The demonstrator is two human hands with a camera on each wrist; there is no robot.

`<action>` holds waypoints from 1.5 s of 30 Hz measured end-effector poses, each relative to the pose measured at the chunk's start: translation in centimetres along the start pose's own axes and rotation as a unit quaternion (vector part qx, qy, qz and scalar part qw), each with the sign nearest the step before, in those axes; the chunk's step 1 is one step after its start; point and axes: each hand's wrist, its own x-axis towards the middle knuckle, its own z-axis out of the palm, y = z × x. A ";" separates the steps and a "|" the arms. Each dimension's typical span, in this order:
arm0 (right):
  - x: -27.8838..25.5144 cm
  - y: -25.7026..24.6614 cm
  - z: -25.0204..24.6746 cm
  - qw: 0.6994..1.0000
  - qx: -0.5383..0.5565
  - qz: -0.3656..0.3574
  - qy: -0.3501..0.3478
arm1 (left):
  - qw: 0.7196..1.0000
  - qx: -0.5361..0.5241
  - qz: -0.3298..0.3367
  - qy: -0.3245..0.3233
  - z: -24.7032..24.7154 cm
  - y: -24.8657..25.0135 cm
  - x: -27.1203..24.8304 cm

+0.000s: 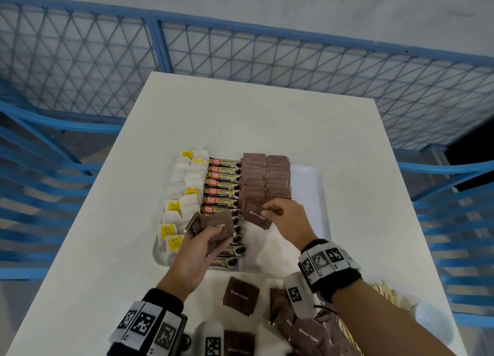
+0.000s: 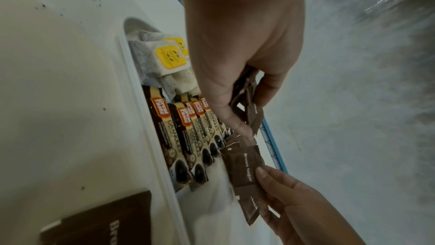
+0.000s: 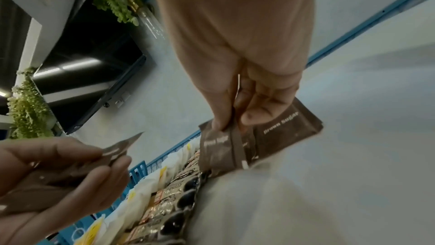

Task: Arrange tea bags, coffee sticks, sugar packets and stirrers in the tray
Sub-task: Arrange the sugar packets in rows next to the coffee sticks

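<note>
We find a white tray (image 1: 307, 184) on a white table (image 1: 240, 115). Its left column holds tea bags (image 1: 184, 192) with yellow tags. Beside them runs a column of coffee sticks (image 1: 222, 184), laid crosswise and touching one another. To their right stand two overlapping columns of brown sugar packets (image 1: 264, 176), filling the far half of that part of the tray.

The left hand (image 1: 200, 251) hovers over the near end of the coffee sticks. Its thumb and fingers are curled round a small fan of packets (image 1: 216, 224); the left wrist view shows the same bundle (image 2: 247, 100) clamped between thumb and fingers.

The right hand (image 1: 286, 219) sits at the near end of the sugar columns. Its thumb and forefinger pinch the edge of a packet (image 1: 258, 216) printed "Brown Sugar", which lies tilted at the foot of the rows. The right wrist view shows more than one packet (image 3: 235, 145) under that pinch; we cannot tell the exact count, nor whether they rest on the tray floor.

Loose packets (image 1: 240, 297) lie on the table on the near side of the tray. Wooden stirrers (image 1: 387, 294) lie at the near right, behind the right forearm. A blue mesh fence (image 1: 267, 61) stands beyond the table.
</note>
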 end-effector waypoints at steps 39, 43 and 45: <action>-1.6 1.4 -2.6 0.990 0.114 0.058 -0.065 | 0.999 0.045 -0.013 -0.015 0.6 -0.7 -0.1; -1.1 3.2 -3.7 0.990 0.093 0.104 -0.009 | 0.999 0.047 -0.007 -0.020 0.5 -0.9 -0.3; -0.9 3.7 -4.0 0.990 0.088 0.113 0.008 | 0.999 0.041 -0.002 -0.017 0.4 -1.0 -0.3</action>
